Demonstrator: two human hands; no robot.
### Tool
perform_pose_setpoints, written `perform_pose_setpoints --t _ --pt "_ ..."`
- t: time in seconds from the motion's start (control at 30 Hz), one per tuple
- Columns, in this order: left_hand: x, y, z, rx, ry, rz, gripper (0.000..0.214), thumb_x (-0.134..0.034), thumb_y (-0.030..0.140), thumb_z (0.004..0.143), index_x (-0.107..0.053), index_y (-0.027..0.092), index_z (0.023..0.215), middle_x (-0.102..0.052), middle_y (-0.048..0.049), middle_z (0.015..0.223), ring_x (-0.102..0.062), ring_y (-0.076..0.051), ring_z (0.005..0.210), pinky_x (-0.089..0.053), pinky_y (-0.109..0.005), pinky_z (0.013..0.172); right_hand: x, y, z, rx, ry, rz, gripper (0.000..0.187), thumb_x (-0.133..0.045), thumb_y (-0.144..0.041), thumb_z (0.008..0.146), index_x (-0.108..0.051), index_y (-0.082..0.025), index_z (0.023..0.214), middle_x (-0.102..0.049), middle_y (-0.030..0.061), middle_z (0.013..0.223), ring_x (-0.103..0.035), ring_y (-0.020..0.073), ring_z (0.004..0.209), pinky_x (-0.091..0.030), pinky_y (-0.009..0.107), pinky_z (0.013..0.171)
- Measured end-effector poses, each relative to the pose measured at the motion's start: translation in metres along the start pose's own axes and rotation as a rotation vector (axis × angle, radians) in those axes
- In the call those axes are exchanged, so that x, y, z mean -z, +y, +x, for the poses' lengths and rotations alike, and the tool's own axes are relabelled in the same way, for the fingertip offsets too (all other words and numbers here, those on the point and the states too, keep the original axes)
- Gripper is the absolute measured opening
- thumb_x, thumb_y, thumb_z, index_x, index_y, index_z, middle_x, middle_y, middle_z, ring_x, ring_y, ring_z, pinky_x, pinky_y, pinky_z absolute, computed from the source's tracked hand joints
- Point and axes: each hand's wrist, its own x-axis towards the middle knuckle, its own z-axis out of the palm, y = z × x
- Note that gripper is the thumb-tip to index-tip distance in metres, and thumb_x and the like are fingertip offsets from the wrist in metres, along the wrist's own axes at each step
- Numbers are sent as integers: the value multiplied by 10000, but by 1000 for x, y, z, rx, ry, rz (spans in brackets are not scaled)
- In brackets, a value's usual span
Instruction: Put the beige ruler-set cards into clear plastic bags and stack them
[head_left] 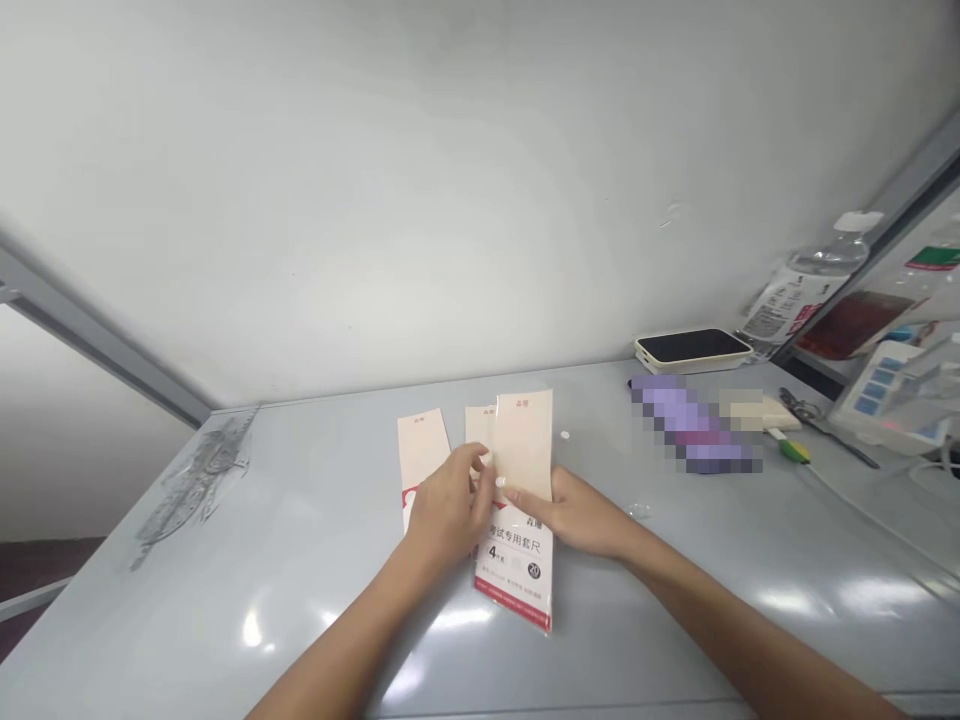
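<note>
A flat ruler-set packet (523, 440) with a cream top, a white label and a red band is tilted above the table, in a clear sleeve. My right hand (581, 510) grips its right edge, thumb on the front. My left hand (454, 495) is pinched at the packet's left edge; a small white bit shows by its fingertips, too small to name. Close to the right thumb, a small white round spot (500, 482) is on the packet. Two more cream cards, a left card (422, 440) and a middle card (477, 425), lie behind, partly hidden by my left hand.
Clear rulers (195, 485) lie at the left of the grey table (300, 610). To the right are a phone (694, 347), a blurred purple item (686, 425), scissors (832, 430), a green-yellow cable plug (793, 450), a bottle (814, 280) and a clear box (900, 395).
</note>
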Motion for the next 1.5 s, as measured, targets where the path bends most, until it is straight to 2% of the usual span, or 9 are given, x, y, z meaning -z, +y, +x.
perform_pose_setpoints --t 0.13,0.33,0.53,0.67,0.77,0.9,1.07,1.3,1.5 --pt "4 -1 3 -19 46 -137 229 -318 146 823 -493 231 944 -549 -32 1019 -550 -129 769 -419 -257 619 10 3 4 8 -25 97 323 -538 -428 777 -653 -159 915 -687 78 900 -635 241 818 -489 350 710" --pt "9 2 10 81 -133 -724 168 -400 269 822 -519 187 736 -577 -35 965 -554 -155 840 -446 -281 720 14 9 10 53 1 175 349 -610 -434 718 -655 -142 903 -688 90 894 -634 249 829 -489 350 712" --pt "15 -4 16 106 -36 -753 265 -469 381 810 -484 170 650 -569 -49 943 -547 -162 870 -440 -271 744 20 4 12 82 99 220 346 -637 -450 679 -615 -146 843 -675 55 768 -632 195 723 -483 316 672" --pt "29 -21 23 274 -2 -606 291 -382 437 830 -418 188 685 -566 0 722 -549 -117 644 -443 -242 608 41 6 15 24 305 80 341 -622 -472 676 -542 -157 778 -626 24 658 -581 143 585 -457 287 599" --pt "38 -42 29 442 -120 -176 306 -318 452 830 -410 196 689 -572 -1 633 -546 -130 559 -404 -233 507 59 18 19 -91 383 -110 387 -572 -487 706 -514 -167 916 -600 12 647 -569 153 581 -436 278 560" --pt "38 -59 32 538 -143 197 268 -366 401 791 -449 191 647 -613 -55 665 -553 -173 595 -362 -261 511 70 36 28 -243 564 -514 551 -549 -501 709 -440 -168 1134 -618 100 907 -591 243 794 -424 318 622" --pt "35 -53 29 565 -156 402 234 -322 334 807 -476 182 717 -623 -104 772 -567 -224 661 -345 -295 533 65 42 29 -240 586 -696 666 -471 -456 779 -272 -148 1335 -566 166 1114 -545 308 989 -412 361 723" --pt "20 -25 21 304 -14 499 349 -260 463 855 -466 189 919 -598 -75 880 -572 -201 728 -357 -282 569 65 41 28 -183 590 -777 572 -367 -324 839 -268 -109 1359 -489 178 1207 -499 295 1064 -390 365 815" --pt "-16 3 9 164 -147 526 429 -378 569 777 -522 167 814 -578 -68 783 -568 -217 713 -379 -293 568 64 36 26 -98 741 -1006 556 -397 -286 822 -315 -84 1334 -495 197 1110 -484 325 1011 -382 419 794"
